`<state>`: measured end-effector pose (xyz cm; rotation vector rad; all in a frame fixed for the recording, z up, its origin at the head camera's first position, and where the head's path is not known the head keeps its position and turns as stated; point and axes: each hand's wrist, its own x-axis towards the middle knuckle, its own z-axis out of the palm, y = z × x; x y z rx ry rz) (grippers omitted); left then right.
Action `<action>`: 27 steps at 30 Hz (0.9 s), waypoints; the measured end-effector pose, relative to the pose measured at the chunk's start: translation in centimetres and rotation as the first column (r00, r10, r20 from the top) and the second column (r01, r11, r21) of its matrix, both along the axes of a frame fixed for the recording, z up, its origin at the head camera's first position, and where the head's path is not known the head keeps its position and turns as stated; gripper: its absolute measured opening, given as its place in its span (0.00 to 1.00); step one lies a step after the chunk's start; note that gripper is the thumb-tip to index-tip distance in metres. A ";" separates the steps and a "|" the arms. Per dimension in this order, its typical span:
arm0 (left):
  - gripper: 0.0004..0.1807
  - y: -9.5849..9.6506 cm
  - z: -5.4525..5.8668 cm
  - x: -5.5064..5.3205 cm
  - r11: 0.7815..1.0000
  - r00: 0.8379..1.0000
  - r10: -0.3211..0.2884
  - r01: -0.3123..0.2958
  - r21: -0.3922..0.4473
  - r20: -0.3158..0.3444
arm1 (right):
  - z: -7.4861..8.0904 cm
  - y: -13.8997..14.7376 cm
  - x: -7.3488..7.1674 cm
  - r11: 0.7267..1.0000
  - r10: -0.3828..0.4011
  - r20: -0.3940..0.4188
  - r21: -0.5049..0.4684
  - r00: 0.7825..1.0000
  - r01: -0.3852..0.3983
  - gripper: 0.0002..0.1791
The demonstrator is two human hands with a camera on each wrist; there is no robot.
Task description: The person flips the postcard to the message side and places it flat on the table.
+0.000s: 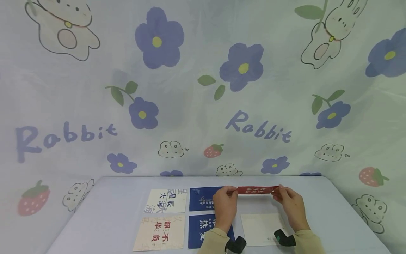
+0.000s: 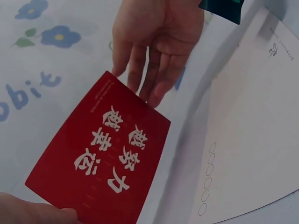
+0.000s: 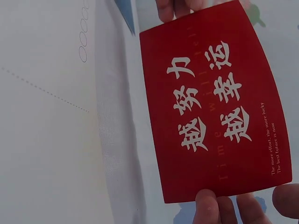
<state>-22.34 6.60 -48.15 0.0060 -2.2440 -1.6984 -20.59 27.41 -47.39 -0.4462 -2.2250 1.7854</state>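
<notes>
A red postcard [image 1: 255, 190] with white Chinese lettering is stretched between both hands above the table's far part. My left hand [image 1: 226, 207] pinches its left end. At the other end, the right hand [image 1: 292, 205] grips the edge with thumb and fingers. In the left wrist view the printed face of the red postcard [image 2: 100, 144] shows, slightly bowed. The right wrist view has fingertips [image 3: 205, 205] along its lower edge. Below the hands, a cream postcard [image 1: 261, 229] lies blank side up, with a row of small ovals visible in the wrist views.
To the left lie two pale postcards, one with black lettering [image 1: 167, 201] and one with red lettering [image 1: 160, 233]. Two blue postcards, a far one [image 1: 200, 197] and a near one [image 1: 196, 236], are partly hidden by the left arm. A patterned curtain [image 1: 190, 116] hangs behind the table.
</notes>
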 end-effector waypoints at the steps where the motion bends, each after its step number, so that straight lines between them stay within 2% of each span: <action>1: 0.04 0.0 0.0 0.0 1.000 1.000 -0.003 0.003 0.003 0.004 | 0.0 0.0 0.0 1.000 -0.001 0.002 -0.004 1.000 0.001 0.27; 7: 0.05 -0.2 0.1 0.1 1.000 0.999 -0.020 0.020 0.018 0.025 | -0.1 0.2 -0.1 1.000 0.009 0.021 -0.025 1.000 -0.008 0.30; 18: 0.09 -0.1 0.1 0.0 1.000 1.000 -0.010 0.010 0.002 0.021 | -0.1 0.1 0.0 0.999 0.010 0.047 -0.033 0.999 -0.008 0.36; 27: 0.09 -0.2 -0.3 0.0 1.000 1.000 -0.014 0.014 -0.008 -0.005 | -0.2 0.2 0.2 0.999 0.020 0.054 -0.030 0.998 -0.018 0.28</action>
